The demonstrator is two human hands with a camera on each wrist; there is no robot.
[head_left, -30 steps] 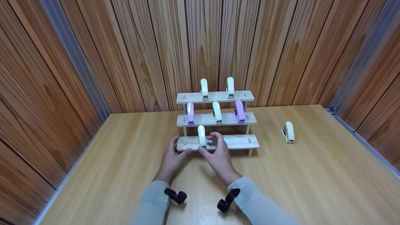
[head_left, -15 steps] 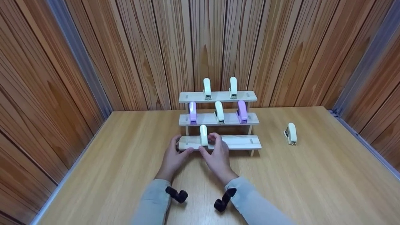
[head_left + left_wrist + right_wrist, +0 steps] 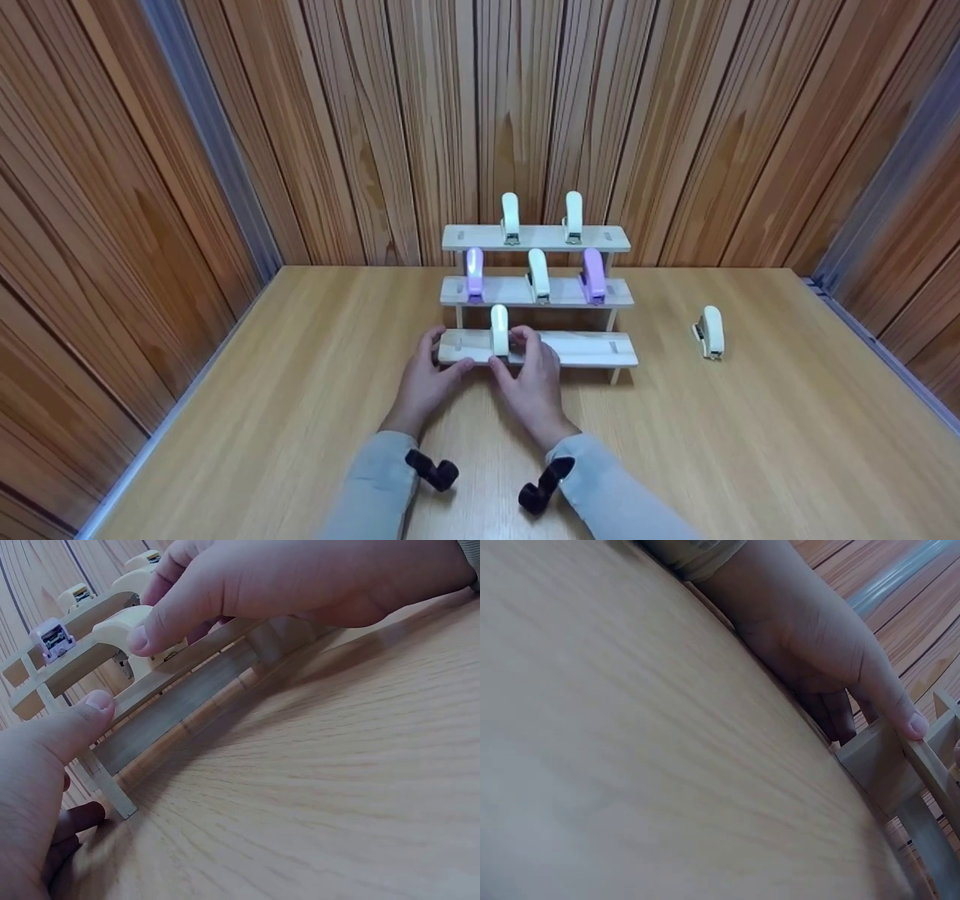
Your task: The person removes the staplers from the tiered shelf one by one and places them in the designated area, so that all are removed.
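A three-tier wooden display stand (image 3: 589,349) bears small staplers. My left hand (image 3: 424,384) grips the left end of its lowest board, thumb on the front edge and fingers round the side. In the left wrist view that thumb (image 3: 96,702) presses the board's edge. On the lowest board, left of its middle, a white stapler (image 3: 499,328) stands with its rounded top up. My right hand (image 3: 534,386) pinches it low down, thumb at the front and fingers at its right side. Its rear is hidden in the head view.
The middle board holds a purple stapler (image 3: 475,274), a white stapler (image 3: 538,274) and another purple stapler (image 3: 593,275). On the top board are two white staplers, left (image 3: 511,216) and right (image 3: 574,216). Another white stapler (image 3: 712,331) stands on the table to the right. Wood-panelled walls enclose the table.
The head view has shifted a little, moving the whole scene rightward. My right fingers have drawn in slightly round the white stapler. My left hand keeps its place at the board's end.
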